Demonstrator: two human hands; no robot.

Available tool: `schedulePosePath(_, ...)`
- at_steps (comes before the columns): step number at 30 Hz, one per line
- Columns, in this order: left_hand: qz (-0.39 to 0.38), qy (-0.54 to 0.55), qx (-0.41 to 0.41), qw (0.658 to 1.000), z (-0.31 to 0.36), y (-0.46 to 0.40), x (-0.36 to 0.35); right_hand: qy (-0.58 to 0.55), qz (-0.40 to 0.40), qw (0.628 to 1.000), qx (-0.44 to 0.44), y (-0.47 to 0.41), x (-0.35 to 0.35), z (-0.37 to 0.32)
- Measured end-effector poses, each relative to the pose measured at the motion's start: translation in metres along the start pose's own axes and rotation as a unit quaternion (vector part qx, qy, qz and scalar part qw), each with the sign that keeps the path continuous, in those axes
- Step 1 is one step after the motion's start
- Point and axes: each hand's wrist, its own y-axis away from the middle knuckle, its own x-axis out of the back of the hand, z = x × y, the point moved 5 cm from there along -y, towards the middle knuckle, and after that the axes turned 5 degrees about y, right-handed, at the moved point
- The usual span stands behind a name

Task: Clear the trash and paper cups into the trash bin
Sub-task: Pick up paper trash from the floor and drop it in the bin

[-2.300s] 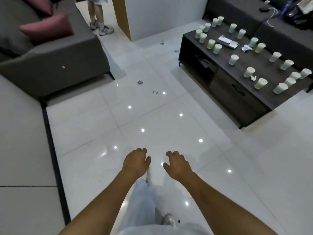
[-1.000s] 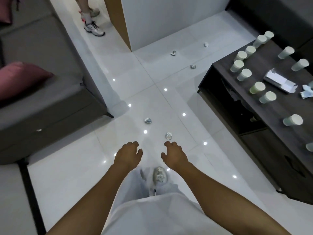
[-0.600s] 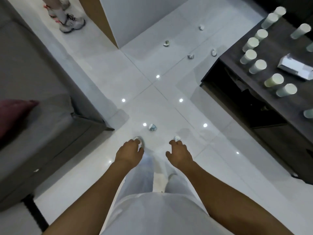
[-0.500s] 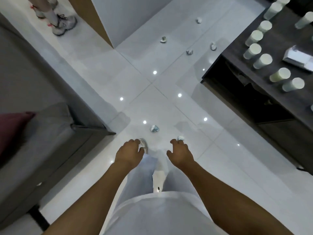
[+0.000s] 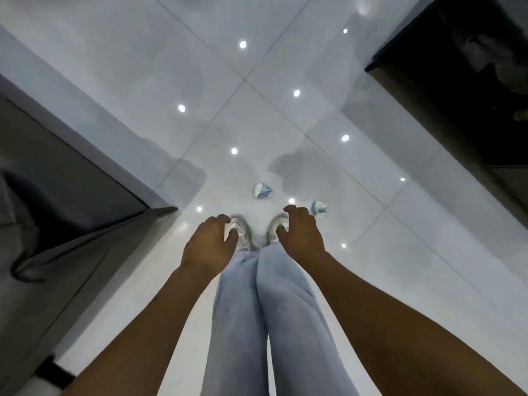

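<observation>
You have closed in: two crumpled scraps [image 5: 262, 191] now lie at 12 o'clock; left hand [image 5: 208, 244] and right hand [image 5: 300, 233], seemingly empty, grip released.

Sofa [image 5: 57, 224] and cabinet [image 5: 457, 95] — both cropped, shoes [image 5: 243, 232] half-hidden

Both feet together now, two crumpled scraps [image 5: 263, 191] just ahead of the shoes [image 5: 243, 234].

Two wads [image 5: 263, 191] [image 5: 319, 208] lie on the floor [image 5: 285, 115] before the shoes [image 5: 243, 232], sofa [image 5: 57, 195] left, table [image 5: 457, 95] right.
</observation>
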Motion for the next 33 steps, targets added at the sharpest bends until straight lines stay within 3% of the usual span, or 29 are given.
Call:
schedulePosePath(10, -0.016, 0.041, 0.014, 0.999, -0.101, -0.164, -0.147, 0.019, -0.004, 1.000, -0.002, -0.226, -0.168, 0.067)
schedulePosePath(17, -0.025, 0.031, 0.012, 0.999, -0.147, -0.236, -0.204, -0.001, 0.042, 0.999, 0.013, -0.323, -0.246, 0.074)
schedulePosePath(24, -0.058, 0.026, 0.013, 0.998, -0.152, -0.257, -0.216, 0.078, 0.076, 0.994, 0.033, -0.336, -0.263, 0.068)
schedulePosePath(33, -0.053, 0.146, 0.051, 0.987, -0.090, -0.239, -0.183, -0.054, 0.056, 0.990, 0.116, -0.239, -0.216, 0.042)
